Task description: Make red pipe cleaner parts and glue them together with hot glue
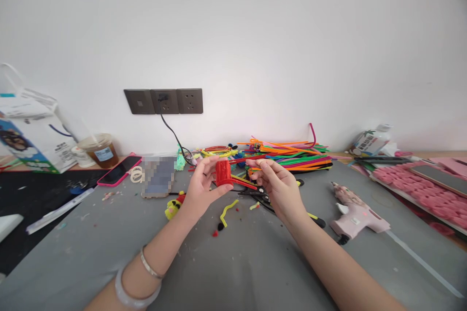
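A red cylindrical piece (223, 173) is gripped between the thumb and fingers of my left hand (205, 185), at the middle of the view. Red stems stick out from it to the right, one slanting down and one reaching toward my right hand (279, 184). The thumb and forefinger of my right hand are pinched together near the end of that upper red stem; whether they hold its tip is too small to tell. Below the hands lie a yellow-green fuzzy strip (228, 213) and a small black pompom (220, 226). Black-handled pliers (260, 193) rest behind, partly hidden by my right hand.
Bundled coloured pipe cleaners (306, 161) lie along the wall. On the right are a pink glue gun (359, 216), a pink keyboard (419, 187) and a bottle (372, 141). Leftward stand a drink cup (100, 149), a pink-cased phone (119, 171) and a carton (34, 131).
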Motion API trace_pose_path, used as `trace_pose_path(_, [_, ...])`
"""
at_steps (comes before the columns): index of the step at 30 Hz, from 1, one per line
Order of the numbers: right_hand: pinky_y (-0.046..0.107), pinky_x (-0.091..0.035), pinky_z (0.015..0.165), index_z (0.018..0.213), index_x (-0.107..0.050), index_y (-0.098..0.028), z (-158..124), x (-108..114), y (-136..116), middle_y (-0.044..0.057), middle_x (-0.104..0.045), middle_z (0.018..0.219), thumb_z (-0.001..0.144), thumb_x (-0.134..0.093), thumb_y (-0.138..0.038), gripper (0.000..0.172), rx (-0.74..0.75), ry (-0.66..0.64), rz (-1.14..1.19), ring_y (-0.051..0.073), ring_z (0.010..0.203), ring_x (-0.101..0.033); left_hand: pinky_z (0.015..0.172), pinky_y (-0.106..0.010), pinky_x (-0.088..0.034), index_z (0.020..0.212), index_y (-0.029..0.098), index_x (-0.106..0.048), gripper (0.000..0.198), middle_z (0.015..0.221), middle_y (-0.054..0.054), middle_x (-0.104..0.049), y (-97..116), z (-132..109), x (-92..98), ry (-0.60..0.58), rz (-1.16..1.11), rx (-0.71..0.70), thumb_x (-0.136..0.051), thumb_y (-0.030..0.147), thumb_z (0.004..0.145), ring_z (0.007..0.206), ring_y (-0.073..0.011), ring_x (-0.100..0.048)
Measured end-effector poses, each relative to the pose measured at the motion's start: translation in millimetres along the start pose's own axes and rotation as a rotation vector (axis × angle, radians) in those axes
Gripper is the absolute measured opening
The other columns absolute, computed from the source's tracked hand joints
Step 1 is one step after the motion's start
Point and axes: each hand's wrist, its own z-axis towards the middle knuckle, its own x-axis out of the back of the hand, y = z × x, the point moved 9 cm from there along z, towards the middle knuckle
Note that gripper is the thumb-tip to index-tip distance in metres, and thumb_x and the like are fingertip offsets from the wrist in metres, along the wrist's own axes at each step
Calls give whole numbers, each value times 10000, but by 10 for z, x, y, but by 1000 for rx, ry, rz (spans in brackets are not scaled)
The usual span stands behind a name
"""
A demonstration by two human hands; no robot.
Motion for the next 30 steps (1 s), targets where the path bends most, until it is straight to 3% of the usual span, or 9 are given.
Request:
trace_pose_path(6, [252, -438, 575, 1016, -655, -231, 11, -32, 171, 43, -753, 977, 720, -781, -494, 415, -129, -51, 2, 133, 678, -617, 1028, -420, -469, 1238, 242, -509, 617, 1320, -121, -588, 154, -31, -9, -31, 347, -181, -834, 281, 716, 1264, -270, -543])
trace_pose_path(11, [276, -482, 649, 1070, -662, -200, -43, -169, 351, 65, -739, 931, 781, -679, -613, 504, -269, -229, -80, 153, 717, -626, 1039, -440, -466, 1259, 261, -499, 622, 1320, -108, -608, 213, -72, -94, -127, 582, -269, -826, 306, 732, 1226, -275, -582])
trace_pose_path(17, [333, -520, 805, 1140, -592, -236, -165, -381, 315, 62, -745, 1000, 793, -745, -480, 450, -229, -456, -122, 207, 902, -684, 1035, -439, -476, 1355, 311, -440, 710, 1343, -89, -590, 244, -180, -273, -291, 762, -370, -813, 323, 751, 1263, -276, -540])
trace_pose_path(20, [362, -536, 836, 1116, -577, -247, -158, -405, 282, 40, -741, 968, 758, -786, -432, 454, -194, -468, -97, 210, 895, -697, 1099, -448, -428, 1419, 331, -382, 764, 1403, -82, -549, 253, -220, -354, -373, 797, -382, -793, 341, 775, 1347, -274, -449])
trace_pose_path(24, [360, -548, 780, 1171, -546, -246, -81, -336, 237, 47, -729, 965, 760, -772, -428, 503, -90, -408, -185, 207, 850, -693, 1178, -494, -313, 1505, 290, -283, 977, 1561, -124, -371, 221, -216, -366, -420, 780, -330, -807, 502, 708, 1450, -327, -298])
trace_pose_path(26, [353, -546, 761, 1189, -532, -245, -66, -323, 202, 50, -728, 972, 752, -772, -410, 525, -10, -396, -245, 205, 841, -691, 1156, -472, -341, 1487, 272, -332, 787, 1539, -128, -409, 185, -174, -306, -380, 713, -258, -698, 497, 828, 1424, -310, -360])
trace_pose_path(28, [353, -546, 742, 1216, -510, -248, -83, -337, 190, 50, -735, 967, 758, -758, -377, 537, 48, -400, -305, 208, 827, -694, 1087, -430, -415, 1420, 256, -434, 557, 1430, -121, -541, 130, -123, -228, -313, 654, -172, -600, 434, 919, 1315, -276, -503])
trace_pose_path(30, [368, -545, 758, 1252, -483, -253, -113, -358, 199, 50, -750, 954, 768, -740, -340, 554, 85, -399, -379, 221, 842, -702, 1010, -392, -467, 1295, 236, -560, 435, 1278, -103, -651, 93, -84, -181, -266, 647, -136, -637, 400, 899, 1169, -254, -609])
